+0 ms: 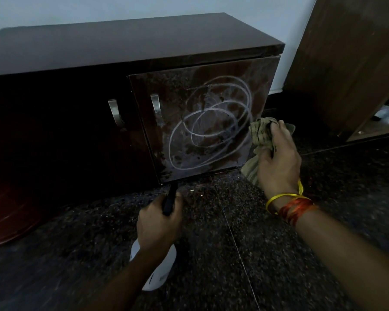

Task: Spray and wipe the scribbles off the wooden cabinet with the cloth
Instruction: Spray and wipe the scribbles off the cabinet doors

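A low dark wooden cabinet [121, 48] stands against the wall. White looping scribbles [211, 122] cover its right door [166, 86], whose surface looks wet and speckled with droplets. My left hand [157, 223] grips a white spray bottle [160, 272] with a black nozzle, held low in front of the door's bottom edge. My right hand [276, 162] holds a crumpled olive cloth [261, 133] at the door's right edge, beside the scribbles.
Two metal handles [115, 113] sit near the middle of the cabinet. A tall brown wooden panel [346, 63] stands to the right. The floor is dark speckled stone [234, 243]. A reddish round object [7, 216] lies at the far left.
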Tool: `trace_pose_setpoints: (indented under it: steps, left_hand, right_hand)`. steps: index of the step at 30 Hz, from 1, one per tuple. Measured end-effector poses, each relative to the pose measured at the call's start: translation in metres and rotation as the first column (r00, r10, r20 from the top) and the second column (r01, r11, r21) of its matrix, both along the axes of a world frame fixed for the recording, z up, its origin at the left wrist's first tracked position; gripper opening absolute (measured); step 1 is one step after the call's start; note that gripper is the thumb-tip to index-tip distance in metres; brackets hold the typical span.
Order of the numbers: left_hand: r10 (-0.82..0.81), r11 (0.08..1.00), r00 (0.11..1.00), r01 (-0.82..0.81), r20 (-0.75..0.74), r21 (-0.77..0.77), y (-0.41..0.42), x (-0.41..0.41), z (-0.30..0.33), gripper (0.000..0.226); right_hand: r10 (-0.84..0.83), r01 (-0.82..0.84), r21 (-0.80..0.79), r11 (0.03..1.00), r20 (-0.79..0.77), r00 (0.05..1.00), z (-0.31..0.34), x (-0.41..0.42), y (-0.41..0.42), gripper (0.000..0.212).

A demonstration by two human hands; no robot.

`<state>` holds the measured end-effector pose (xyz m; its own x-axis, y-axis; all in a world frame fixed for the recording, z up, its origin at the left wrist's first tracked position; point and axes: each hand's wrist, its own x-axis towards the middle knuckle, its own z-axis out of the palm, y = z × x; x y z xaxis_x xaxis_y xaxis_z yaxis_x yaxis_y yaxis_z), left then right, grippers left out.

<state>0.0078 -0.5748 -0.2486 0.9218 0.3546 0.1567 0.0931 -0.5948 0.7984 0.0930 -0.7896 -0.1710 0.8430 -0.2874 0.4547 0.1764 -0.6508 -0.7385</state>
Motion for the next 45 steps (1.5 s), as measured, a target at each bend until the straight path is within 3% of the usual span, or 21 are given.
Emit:
trace_pose_setpoints:
  steps: [6, 15, 20, 26, 34, 37, 41, 43, 45]
  left_hand:
    - [0.035, 0.999, 0.996, -0.032, -0.083, 0.03, 0.006, -0.01, -0.007, 0.044]
    - [-0.125, 0.99, 0.98, 0.132, -0.158, 0.039, -0.018, -0.019, -0.014, 0.044]
    - [-0.202, 0.977, 0.979, 0.202, 0.006, -0.063, -0.041, -0.013, -0.003, 0.047]
    - [-0.144, 0.95, 0.968, 0.193, 0.204, -0.245, -0.05, -0.001, 0.024, 0.042]
    - [-0.058, 0.948, 0.958, 0.142, 0.281, -0.286, -0.034, 0.012, 0.052, 0.035]
    - [-0.031, 0.954, 0.968, 0.104, 0.25, -0.282, -0.022, 0.016, 0.054, 0.021]
    - [0.019, 0.954, 0.974, 0.05, 0.226, -0.294, -0.004, 0.018, 0.055, 0.019]
    - [0.038, 0.955, 0.975, 0.029, 0.219, -0.296, 0.003, 0.019, 0.054, 0.016]
    - [0.061, 0.963, 0.972, 0.003, 0.226, -0.271, 0.009, 0.019, 0.052, 0.016]
  right_hand:
    - [0.015, -0.015, -0.004, 1.0, -0.002, 1.0, -0.001, 0.001, 0.007, 0.054]
    - [0.022, -0.022, -0.024, 0.999, -0.013, 1.0, -0.005, 0.003, 0.004, 0.054]
    - [0.008, -0.008, -0.005, 1.0, 0.013, 1.0, -0.007, 0.006, -0.002, 0.052]
    - [-0.008, 0.003, 0.068, 0.998, 0.068, 0.998, -0.002, 0.016, 0.003, 0.05]
    - [0.027, -0.056, 0.104, 0.993, 0.263, 0.964, 0.028, 0.071, 0.043, 0.05]
    - [0.009, -0.022, 0.042, 0.999, 0.294, 0.956, 0.035, 0.102, 0.062, 0.053]
    - [-0.043, 0.053, -0.028, 0.998, 0.27, 0.962, 0.029, 0.112, 0.101, 0.06]
    - [0.049, 0.015, -0.19, 0.982, 0.327, 0.944, 0.024, 0.105, 0.126, 0.059]
    - [0.217, -0.029, -0.428, 0.903, 0.397, 0.892, 0.018, 0.101, 0.148, 0.057]
